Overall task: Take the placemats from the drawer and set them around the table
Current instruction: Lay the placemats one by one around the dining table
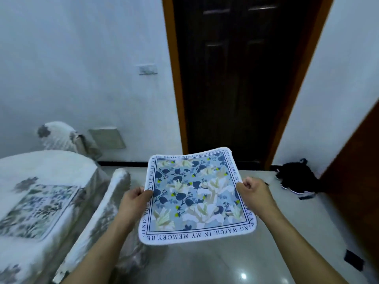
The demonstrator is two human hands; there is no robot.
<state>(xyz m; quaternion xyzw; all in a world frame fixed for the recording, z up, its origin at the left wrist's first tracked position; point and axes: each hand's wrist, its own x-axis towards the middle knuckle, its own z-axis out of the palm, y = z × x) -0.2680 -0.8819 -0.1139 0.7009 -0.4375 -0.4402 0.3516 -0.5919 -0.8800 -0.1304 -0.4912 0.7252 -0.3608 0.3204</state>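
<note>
I hold a square placemat [196, 195] flat in the air in front of me. It has a blue and white floral print and a white border with dark lettering. My left hand [136, 198] grips its left edge and my right hand [253, 190] grips its right edge. To the left stands the table [51, 167], covered with a white cloth. A second floral placemat [39, 210] lies flat on that cloth near the table's corner. The drawer is not in view.
A chair with a white cover [110, 203] stands between me and the table, another chair [59, 136] behind it. A dark wooden door [242, 78] is straight ahead. Dark shoes [297, 179] lie on the glossy floor at the right, by a brown door panel [359, 171].
</note>
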